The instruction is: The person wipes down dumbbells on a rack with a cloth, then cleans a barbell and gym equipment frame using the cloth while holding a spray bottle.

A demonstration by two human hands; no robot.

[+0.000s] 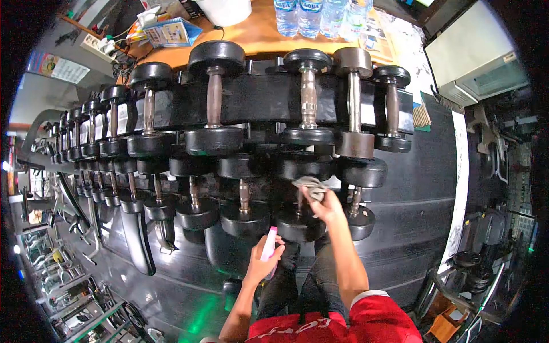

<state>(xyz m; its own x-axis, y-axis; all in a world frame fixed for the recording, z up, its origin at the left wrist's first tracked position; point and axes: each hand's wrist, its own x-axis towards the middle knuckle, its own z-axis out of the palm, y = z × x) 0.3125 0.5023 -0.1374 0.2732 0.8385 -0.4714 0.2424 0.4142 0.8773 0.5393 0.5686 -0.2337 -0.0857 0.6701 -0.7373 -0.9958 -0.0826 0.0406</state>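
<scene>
The right hand (323,206) pinches a grey cloth (312,187) between thumb and fingers, held at the handle of a dumbbell (299,227) in the lower row; from this angle the cloth seems to touch the metal, but the hand covers the spot, so I can't be sure. The left hand (265,258), lower and to the left, has its fingers wrapped around a spray bottle (270,244), white with a pink tip that points up and away.

Just left of the cloth, another dumbbell sits in the same row, and one more stands just right of it, all with black heads and metal handles. Beyond both hands, the upper row of the rack (257,100) carries more, including one with brownish heads (354,144); both rows run off far to the left. Below the hands are the person's dark trousers (278,286) and red shirt (303,327).

Past the rack, farthest ahead of the hands, a wooden bench (251,31) bears clear water bottles (309,22), a white bucket (227,10) and a calendar (170,33). Dark floor (409,228) spreads to the right of the hands.
</scene>
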